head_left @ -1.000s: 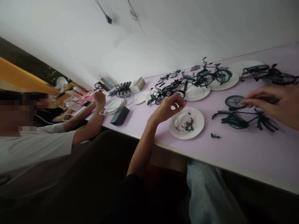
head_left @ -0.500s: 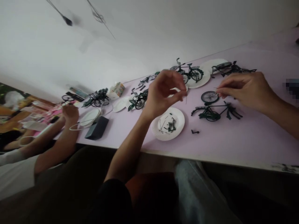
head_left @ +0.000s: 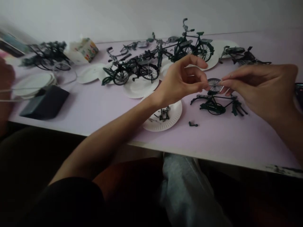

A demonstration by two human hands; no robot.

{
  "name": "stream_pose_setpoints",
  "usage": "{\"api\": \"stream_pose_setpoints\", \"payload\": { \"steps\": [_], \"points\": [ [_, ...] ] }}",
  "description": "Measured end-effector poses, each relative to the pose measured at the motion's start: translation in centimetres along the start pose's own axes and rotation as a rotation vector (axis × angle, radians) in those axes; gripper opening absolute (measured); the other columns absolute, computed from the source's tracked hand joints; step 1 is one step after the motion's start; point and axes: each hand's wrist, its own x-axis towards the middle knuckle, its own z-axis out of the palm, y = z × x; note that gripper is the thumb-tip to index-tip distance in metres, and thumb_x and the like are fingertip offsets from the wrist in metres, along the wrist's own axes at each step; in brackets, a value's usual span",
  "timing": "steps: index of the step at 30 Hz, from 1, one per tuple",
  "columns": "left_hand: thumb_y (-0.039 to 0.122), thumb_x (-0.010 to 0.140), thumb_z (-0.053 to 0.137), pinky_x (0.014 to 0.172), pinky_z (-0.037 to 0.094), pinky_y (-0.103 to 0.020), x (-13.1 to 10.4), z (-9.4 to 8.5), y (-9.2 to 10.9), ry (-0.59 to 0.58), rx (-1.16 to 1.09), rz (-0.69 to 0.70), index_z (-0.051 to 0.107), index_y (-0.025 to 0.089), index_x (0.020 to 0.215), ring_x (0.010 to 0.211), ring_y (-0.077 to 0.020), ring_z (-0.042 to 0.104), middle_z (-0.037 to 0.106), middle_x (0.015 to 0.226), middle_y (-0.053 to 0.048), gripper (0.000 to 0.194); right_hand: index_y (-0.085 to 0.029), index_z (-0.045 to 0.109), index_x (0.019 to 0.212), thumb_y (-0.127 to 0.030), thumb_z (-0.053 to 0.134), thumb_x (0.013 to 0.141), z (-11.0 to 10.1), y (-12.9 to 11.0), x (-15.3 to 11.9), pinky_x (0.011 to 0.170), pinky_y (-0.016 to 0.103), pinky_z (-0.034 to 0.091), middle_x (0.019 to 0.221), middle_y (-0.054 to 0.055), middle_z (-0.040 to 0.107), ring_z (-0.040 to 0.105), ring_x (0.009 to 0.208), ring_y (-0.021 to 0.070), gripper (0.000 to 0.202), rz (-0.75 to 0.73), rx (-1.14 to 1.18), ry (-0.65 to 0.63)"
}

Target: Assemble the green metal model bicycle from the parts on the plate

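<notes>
My right hand (head_left: 262, 86) pinches a thin light pin (head_left: 222, 89) between thumb and forefinger, above a dark model bicycle frame (head_left: 219, 106). A loose spoked wheel (head_left: 213, 84) lies just behind that frame, between my hands. My left hand (head_left: 183, 78) is held up left of the wheel, its thumb and fingers curled close together; anything between the fingertips is too small to make out. Below my left wrist, a white paper plate (head_left: 174, 119) holds small dark parts. A small dark crank-shaped part (head_left: 193, 124) lies on the pink table (head_left: 227, 135).
Model bicycles (head_left: 146, 71) stand behind and left of my left hand, and another bicycle (head_left: 243, 56) lies at the back right. A dark box (head_left: 44, 102), stacked plates (head_left: 30, 85) and a tissue box (head_left: 86, 49) are on the left. Another person's arm (head_left: 6, 88) is at the left edge.
The view has turned and come closer to the table. My left hand has moved right, nearer my right hand. The thin piece seen at its fingertips before no longer shows there.
</notes>
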Motion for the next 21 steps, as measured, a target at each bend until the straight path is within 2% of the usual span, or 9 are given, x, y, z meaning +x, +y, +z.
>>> {"api": "stream_pose_setpoints", "payload": {
  "steps": [5, 8, 12, 17, 21],
  "points": [
    [0.021, 0.091, 0.083, 0.078, 0.069, -0.031, 0.17, 0.48, -1.19, 0.058, -0.122, -0.025, 0.056, 0.021, 0.121, 0.086, -0.0176, 0.082, 0.072, 0.083, 0.004, 0.04, -0.025, 0.084, 0.087, -0.024, 0.086, 0.086, 0.11, -0.08, -0.12, 0.083, 0.046, 0.07, 0.086, 0.003, 0.082, 0.08, 0.08, 0.0245, 0.002, 0.044, 0.034, 0.021],
    [0.016, 0.091, 0.082, 0.079, 0.069, -0.032, 0.26, 0.48, -1.08, 0.095, -0.154, -0.075, 0.055, 0.019, 0.121, 0.087, -0.0187, 0.082, 0.072, 0.081, 0.003, 0.04, -0.024, 0.084, 0.087, -0.021, 0.085, 0.086, 0.12, -0.32, -0.02, 0.088, 0.045, 0.071, 0.088, 0.003, 0.083, 0.082, 0.084, 0.0243, 0.004, 0.063, 0.044, 0.054],
    [0.018, 0.093, 0.08, 0.079, 0.068, -0.033, 0.32, 0.46, -0.72, 0.099, -0.153, -0.1, 0.056, 0.018, 0.121, 0.088, -0.0199, 0.083, 0.073, 0.08, 0.003, 0.036, -0.026, 0.084, 0.086, -0.021, 0.086, 0.084, 0.23, -0.4, 0.06, 0.09, 0.047, 0.071, 0.089, 0.001, 0.084, 0.082, 0.083, 0.0242, 0.005, 0.071, 0.007, 0.068],
    [0.02, 0.092, 0.082, 0.08, 0.068, -0.034, 0.31, 0.45, -0.84, 0.095, -0.174, -0.112, 0.058, 0.018, 0.12, 0.089, -0.0207, 0.083, 0.073, 0.079, 0.003, 0.036, -0.03, 0.083, 0.088, -0.03, 0.086, 0.087, 0.09, -0.32, -0.15, 0.091, 0.053, 0.071, 0.092, 0.001, 0.084, 0.082, 0.085, 0.0267, 0.004, 0.074, 0.019, 0.02],
    [0.011, 0.09, 0.082, 0.085, 0.067, -0.032, 0.36, 0.54, -0.57, 0.05, -0.349, -0.179, 0.055, 0.019, 0.115, 0.09, -0.0181, 0.083, 0.072, 0.079, 0.005, 0.037, -0.036, 0.082, 0.092, -0.032, 0.083, 0.092, -0.09, -0.65, -0.45, 0.09, 0.052, 0.071, 0.094, -0.001, 0.084, 0.082, 0.089, 0.0256, 0.004, 0.062, 0.008, -0.037]
  ]
}}
